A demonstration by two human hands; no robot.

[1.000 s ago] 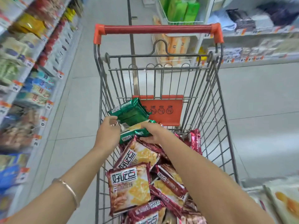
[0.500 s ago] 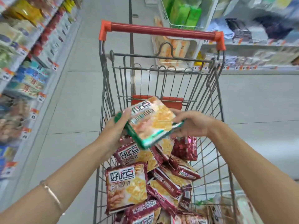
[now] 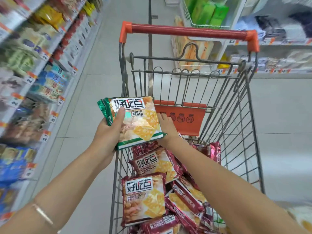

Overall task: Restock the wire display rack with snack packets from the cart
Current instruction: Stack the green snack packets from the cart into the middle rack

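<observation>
Clasping the green packet [image 3: 140,122] by its left edge, left grip [image 3: 109,130]; right grip [image 3: 166,125] underneath, hold unclear.

Field note: shelves [image 3: 28,68] on my left are smeared by motion, price tags unreadable. My right hand [image 3: 166,126] runs behind the green packet [image 3: 136,122], grip unclear. The frame's lower edge cuts off the cart [image 3: 190,32] base and nearest red packets [image 3: 158,224].

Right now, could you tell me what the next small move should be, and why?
Probably carry the green snack packets to the wire display rack ahead: the left hand grips them, the right hand touches their edge, and the rack holds green packs.
</observation>
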